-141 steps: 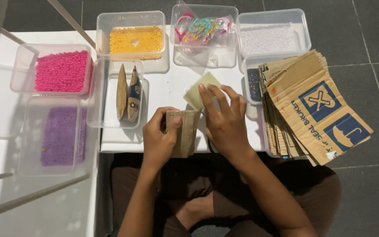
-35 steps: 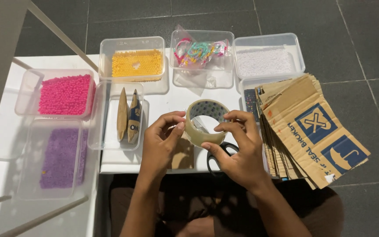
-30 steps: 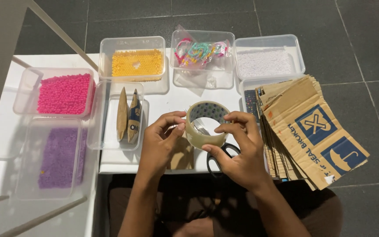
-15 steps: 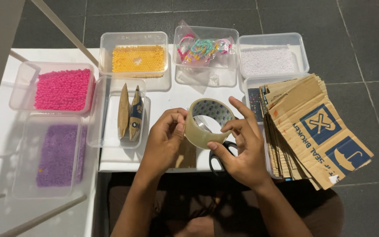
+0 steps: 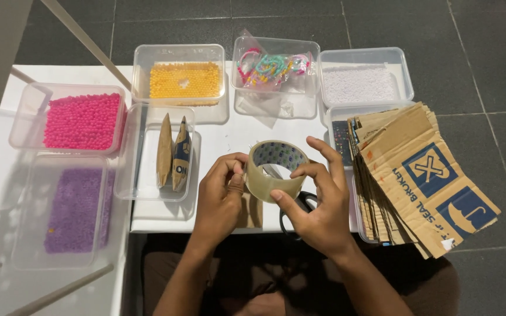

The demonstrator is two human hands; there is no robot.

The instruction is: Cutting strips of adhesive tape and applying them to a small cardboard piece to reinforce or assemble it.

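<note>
While both hands work above the near edge of the white table [image 5: 229,137], the roll of clear packing tape [image 5: 276,170] sits raised between them, its open core tilted toward the camera. The left hand [image 5: 221,199] pinches the roll's left side, thumb and fingertips pressed to the outer band. The right hand [image 5: 320,202] grasps the roll's right and lower side, thumb under the band and the index finger arched over the top rim.

Directly below the roll, a small brown cardboard piece [image 5: 249,212] lies flat on the table, partly hidden by the left hand. Black scissors [image 5: 297,206] lie just right of that piece, mostly covered by the right hand.

Left of the roll, a clear tray [image 5: 129,181] holds two folded cardboard pouches [image 5: 173,153] standing side by side. Further left of the roll are a tub of pink beads [image 5: 81,120] and a tub of purple beads [image 5: 76,208]. Beyond the roll stand a tub of yellow beads [image 5: 185,80], a tub of coloured bracelets [image 5: 272,64] and a tub of white beads [image 5: 361,85]. Right of the roll, a stack of flattened cardboard sheets [image 5: 417,175] fans out over the table's edge.
</note>
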